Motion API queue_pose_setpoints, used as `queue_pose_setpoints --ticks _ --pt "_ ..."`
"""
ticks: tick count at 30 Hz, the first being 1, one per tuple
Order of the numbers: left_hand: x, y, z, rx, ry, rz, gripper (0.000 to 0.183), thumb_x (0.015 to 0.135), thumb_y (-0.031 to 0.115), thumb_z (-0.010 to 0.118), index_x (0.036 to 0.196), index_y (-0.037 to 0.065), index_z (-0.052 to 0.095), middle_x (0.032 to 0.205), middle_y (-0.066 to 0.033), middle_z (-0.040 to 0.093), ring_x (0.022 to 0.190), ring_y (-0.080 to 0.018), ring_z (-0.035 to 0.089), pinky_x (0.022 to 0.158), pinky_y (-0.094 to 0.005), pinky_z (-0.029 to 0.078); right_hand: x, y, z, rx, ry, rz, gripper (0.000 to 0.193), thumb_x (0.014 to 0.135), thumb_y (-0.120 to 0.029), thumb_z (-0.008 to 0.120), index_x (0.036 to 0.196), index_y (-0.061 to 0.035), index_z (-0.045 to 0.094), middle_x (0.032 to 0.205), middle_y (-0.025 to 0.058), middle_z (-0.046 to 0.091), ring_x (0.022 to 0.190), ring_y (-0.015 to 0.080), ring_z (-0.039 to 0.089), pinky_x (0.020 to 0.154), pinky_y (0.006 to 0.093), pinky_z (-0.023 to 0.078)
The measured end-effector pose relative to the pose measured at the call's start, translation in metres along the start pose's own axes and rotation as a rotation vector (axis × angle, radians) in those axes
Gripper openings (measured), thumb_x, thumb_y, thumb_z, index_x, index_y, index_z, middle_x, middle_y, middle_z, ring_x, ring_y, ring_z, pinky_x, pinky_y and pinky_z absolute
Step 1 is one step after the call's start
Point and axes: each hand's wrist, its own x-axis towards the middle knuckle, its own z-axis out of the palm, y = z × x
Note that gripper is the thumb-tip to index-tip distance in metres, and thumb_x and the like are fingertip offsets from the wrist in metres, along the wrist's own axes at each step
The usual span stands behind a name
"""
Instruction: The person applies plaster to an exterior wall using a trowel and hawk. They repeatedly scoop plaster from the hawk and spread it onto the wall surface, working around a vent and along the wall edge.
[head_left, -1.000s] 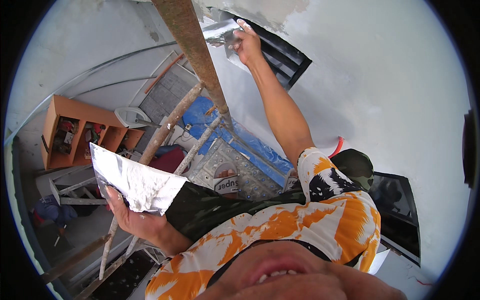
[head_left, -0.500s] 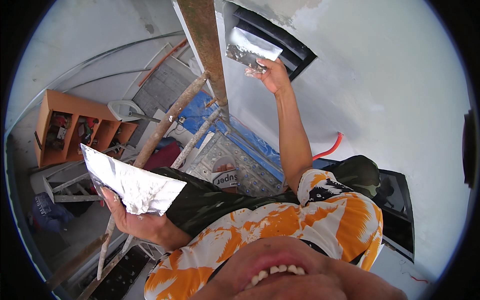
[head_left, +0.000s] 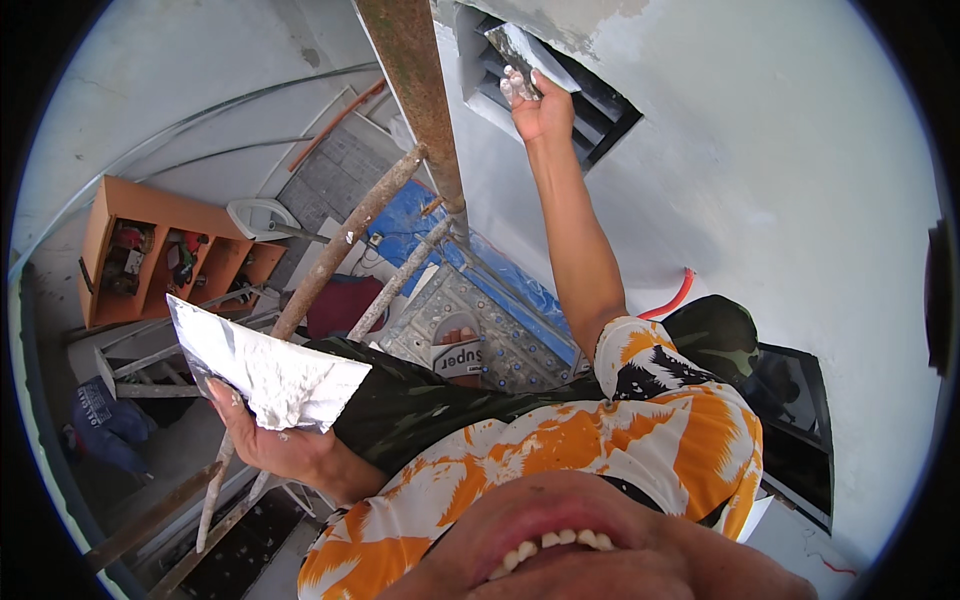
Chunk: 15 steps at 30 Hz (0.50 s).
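My left hand (head_left: 280,450) is closed on the near edge of a broad metal putty blade (head_left: 205,335), its thumb lying on top. A thick heap of white putty (head_left: 295,395) rests on that blade. Stretched far out, my right hand (head_left: 545,115) grips a smaller rectangular putty blade (head_left: 535,55) between thumb and fingers. White putty smears this blade and my right fingertips. In the view it overlaps the dark-framed opening (head_left: 615,125) in the wall; whether it touches the opening's edge I cannot tell.
A rusty upright post (head_left: 410,80) and putty-spattered scaffold pipes (head_left: 345,245) stand left of my right arm. Below are a perforated metal platform (head_left: 510,345), blue sheeting (head_left: 400,215) and an orange shelf unit (head_left: 150,255). A red conduit (head_left: 675,295) sticks out of the pale wall (head_left: 780,180).
My right hand has moved farther away and slightly left, and its blade has turned to a steeper slant over the opening. My left hand and its loaded blade stay nearly in place.
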Motion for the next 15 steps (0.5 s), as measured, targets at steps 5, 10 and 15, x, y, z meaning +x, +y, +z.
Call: queue_pose_setpoints --ticks 5,10,15 --pt "-0.004 0.001 0.004 -0.008 0.037 0.014 0.046 0.106 0.022 0.048 0.143 -0.005 0.047 0.134 -0.019 0.062 0.111 -0.0296 0.068 0.095 -0.0453 0.056 0.003 0.005 0.002 -0.053 0.014 -0.081 0.024 0.097 0.0 0.049 0.119 0.0097 0.053 0.111 0.024 0.066 0.093 0.0369 0.069 0.08 0.0529 0.059" --pt "-0.003 0.001 0.005 0.096 0.07 0.012 0.046 0.106 0.023 0.047 0.142 -0.005 0.048 0.132 -0.0192 0.063 0.11 -0.0297 0.068 0.093 -0.045 0.056 -0.001 0.006 0.011 -0.066 0.019 -0.143 0.025 0.096 0.003 0.049 0.12 0.0108 0.051 0.113 0.0258 0.063 0.089 0.0406 0.069 0.076 0.0576 0.059" --pt "-0.003 0.005 0.002 0.025 -0.024 -0.01 0.046 0.106 0.022 0.048 0.142 -0.005 0.048 0.132 -0.0192 0.063 0.11 -0.0297 0.068 0.093 -0.045 0.056 0.005 0.003 0.019 0.033 -0.052 -0.098 0.032 0.093 0.007 0.048 0.124 0.0108 0.049 0.113 0.0267 0.06 0.082 0.0439 0.067 0.071 0.0607 0.06"
